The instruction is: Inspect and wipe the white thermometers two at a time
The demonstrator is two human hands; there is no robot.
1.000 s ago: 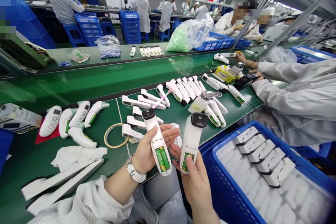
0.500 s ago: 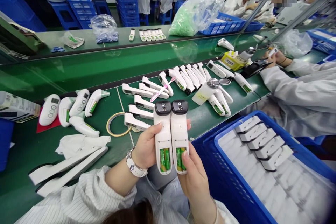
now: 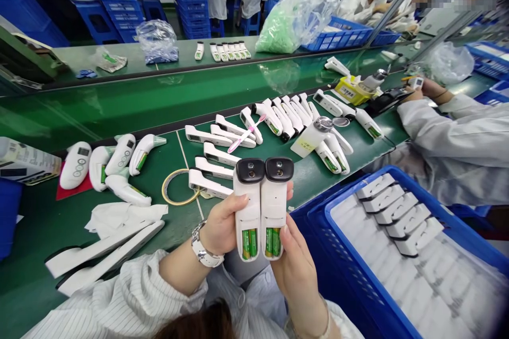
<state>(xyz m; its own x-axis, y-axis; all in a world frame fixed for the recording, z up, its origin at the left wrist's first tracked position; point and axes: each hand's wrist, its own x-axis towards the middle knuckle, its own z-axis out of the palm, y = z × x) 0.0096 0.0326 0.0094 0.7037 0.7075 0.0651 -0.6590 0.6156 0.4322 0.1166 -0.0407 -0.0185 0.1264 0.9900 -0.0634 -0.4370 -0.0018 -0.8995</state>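
Head view: left device (image 3: 248,209) and right device (image 3: 273,202) lie directly between my hands, side by side, apparently touching; long axes parallel, black ends away from me, batteries (image 3: 249,243) nearest me, at the near edge of the surface (image 3: 318,183). Each hand is nearest its own piece. Left grip (image 3: 220,225): closed round left device, thumb along its outer side. Right grip (image 3: 300,265): holds right device, thumb beside its open bay; some fingers hidden behind.
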